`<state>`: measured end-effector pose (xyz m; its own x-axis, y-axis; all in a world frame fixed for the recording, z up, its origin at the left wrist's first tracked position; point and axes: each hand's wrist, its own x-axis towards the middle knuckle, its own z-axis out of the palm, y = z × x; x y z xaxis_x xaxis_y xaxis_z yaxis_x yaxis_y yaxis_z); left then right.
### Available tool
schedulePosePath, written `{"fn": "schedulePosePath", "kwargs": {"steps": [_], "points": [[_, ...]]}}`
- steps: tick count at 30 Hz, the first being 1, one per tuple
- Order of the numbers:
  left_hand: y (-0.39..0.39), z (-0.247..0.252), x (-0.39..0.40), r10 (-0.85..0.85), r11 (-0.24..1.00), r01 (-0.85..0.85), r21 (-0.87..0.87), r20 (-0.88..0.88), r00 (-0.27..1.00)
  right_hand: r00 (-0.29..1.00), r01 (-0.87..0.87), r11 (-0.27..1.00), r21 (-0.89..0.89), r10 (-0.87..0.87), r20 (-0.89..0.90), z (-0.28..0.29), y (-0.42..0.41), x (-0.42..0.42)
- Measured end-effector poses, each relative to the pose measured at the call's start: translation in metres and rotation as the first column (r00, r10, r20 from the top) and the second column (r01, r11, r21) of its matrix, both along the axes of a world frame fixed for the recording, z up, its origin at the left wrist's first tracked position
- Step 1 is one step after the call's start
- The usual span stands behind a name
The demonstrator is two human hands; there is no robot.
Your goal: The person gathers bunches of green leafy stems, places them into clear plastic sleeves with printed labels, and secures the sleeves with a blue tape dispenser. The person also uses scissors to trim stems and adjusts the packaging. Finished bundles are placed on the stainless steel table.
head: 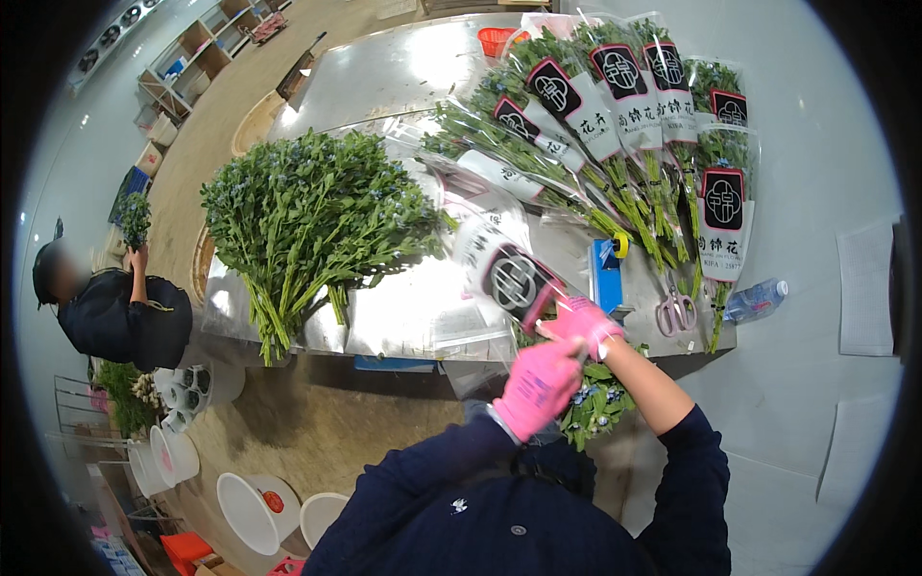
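My left hand [536, 392], in a pink glove, is curled at the table's front edge; what lies inside its fingers is hidden. Just beyond it, my right hand [587, 327], gloved in the same pink, grips the near end of a printed clear plastic flower sleeve [518, 281]. The sleeve is blurred and stretches up and left over the table. A bunch of blue-flowered leafy stems [598, 414] hangs below my hands, heads toward my body, partly covered by them. To the left lies a large heap of loose blue-flowered stems [324, 209] on the metal table [403, 317].
Several sleeved bouquets [619, 108] fan across the table's right side. Near them are a blue tape dispenser [605, 277], pink-handled scissors [677, 311], a plastic bottle [756, 300] and a red basket [497, 41]. White buckets [256, 511] stand on the floor. Another person [119, 309] holds flowers at left.
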<state>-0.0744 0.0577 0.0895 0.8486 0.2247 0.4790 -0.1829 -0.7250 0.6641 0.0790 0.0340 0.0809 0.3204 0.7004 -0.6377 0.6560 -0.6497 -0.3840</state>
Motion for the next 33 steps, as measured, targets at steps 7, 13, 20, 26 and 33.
{"fn": "schedulePosePath", "kwargs": {"steps": [7, 13, 20, 26, 33], "points": [[-0.042, -0.003, -0.005, -0.050, 0.996, 0.055, -0.073, 0.069, 0.996, 0.757, -0.539, 0.769, 0.344, 0.262, 0.598, -0.114, -0.027, 0.029], [-0.027, 0.021, 0.010, 0.014, 0.998, -0.005, -0.062, 0.161, 0.987, 0.999, -0.043, 0.978, 0.204, 0.048, -0.019, -0.075, -0.051, 0.042], [-0.065, 0.023, 0.005, -0.255, 0.956, 0.265, -0.130, 0.090, 0.963, 0.684, 0.613, 0.555, 0.563, -0.015, -0.730, -0.038, -0.047, 0.015], [0.054, 0.036, 0.009, 0.650, 0.712, -0.494, -0.500, 0.202, 0.733, 0.702, 0.596, 0.537, 0.596, 0.011, -0.712, -0.028, -0.052, 0.025], [0.101, 0.006, 0.001, 0.172, 0.334, -0.303, -0.893, -0.258, 0.951, 0.884, 0.437, 0.434, 0.788, -0.045, -0.466, -0.020, -0.059, 0.036]]}}
